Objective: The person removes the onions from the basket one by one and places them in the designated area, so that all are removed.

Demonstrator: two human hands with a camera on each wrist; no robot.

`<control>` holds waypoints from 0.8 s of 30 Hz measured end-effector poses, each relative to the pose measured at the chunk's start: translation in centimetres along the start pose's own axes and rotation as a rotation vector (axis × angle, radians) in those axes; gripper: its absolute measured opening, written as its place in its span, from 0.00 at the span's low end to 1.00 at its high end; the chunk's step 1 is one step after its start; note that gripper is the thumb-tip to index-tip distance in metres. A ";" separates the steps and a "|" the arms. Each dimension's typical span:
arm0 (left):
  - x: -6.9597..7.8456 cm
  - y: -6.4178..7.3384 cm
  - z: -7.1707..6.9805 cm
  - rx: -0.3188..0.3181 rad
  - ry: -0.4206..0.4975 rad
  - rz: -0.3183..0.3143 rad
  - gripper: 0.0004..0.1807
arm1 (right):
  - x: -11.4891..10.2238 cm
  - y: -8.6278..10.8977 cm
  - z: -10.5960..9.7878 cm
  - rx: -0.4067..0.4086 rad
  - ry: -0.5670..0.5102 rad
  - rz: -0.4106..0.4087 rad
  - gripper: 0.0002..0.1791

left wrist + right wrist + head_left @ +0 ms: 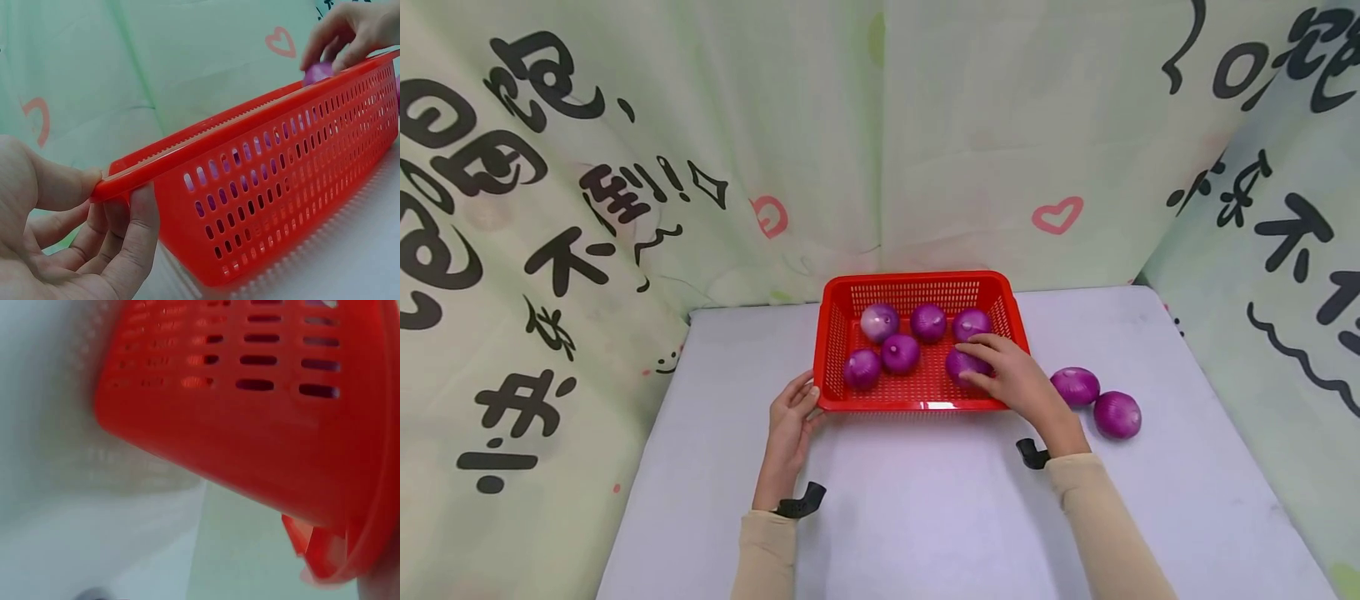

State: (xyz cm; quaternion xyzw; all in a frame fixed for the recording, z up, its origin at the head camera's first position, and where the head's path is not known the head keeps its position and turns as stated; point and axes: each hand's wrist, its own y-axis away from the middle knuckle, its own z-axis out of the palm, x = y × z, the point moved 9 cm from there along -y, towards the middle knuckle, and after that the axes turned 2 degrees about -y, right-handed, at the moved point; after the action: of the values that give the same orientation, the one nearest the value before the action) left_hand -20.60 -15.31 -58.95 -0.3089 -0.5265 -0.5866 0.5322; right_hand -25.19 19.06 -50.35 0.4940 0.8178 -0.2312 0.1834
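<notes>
A red plastic basket [917, 406] with slotted walls stands on the table, holding several purple onions [900, 354]. My left hand [790, 425] grips its left front corner; in the left wrist view the thumb lies on the rim [169, 159] and the fingers curl beneath it. Over the basket's right front part, my right hand [1015, 379] holds a purple onion [964, 365] between thumb and fingers. From the left wrist view, that onion [319, 73] shows just above the rim. The right wrist view is filled mostly by the basket's wall [250, 437]; the held onion is hidden there.
Two more onions, one [1076, 387] behind the other [1117, 415], lie on the white table [917, 508] to the right of the basket, close to my right forearm. A pale green curtain [955, 167] with printed characters hangs behind the table and along both sides.
</notes>
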 end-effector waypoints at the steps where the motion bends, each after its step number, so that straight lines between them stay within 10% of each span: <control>1: 0.0 0.0 0.0 0.000 -0.003 0.000 0.24 | -0.2 0.3 -0.4 0.048 -0.004 -0.018 0.29; 24: -0.1 -0.2 0.0 -0.008 -0.011 0.016 0.25 | -0.6 7.0 -4.3 0.672 -0.149 0.011 0.34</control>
State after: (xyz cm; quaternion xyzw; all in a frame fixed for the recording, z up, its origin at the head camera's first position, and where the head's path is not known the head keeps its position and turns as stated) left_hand -20.75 -15.34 -59.08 -0.3184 -0.5247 -0.5828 0.5326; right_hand -18.94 23.83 -47.89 0.5129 0.6778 -0.5220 0.0708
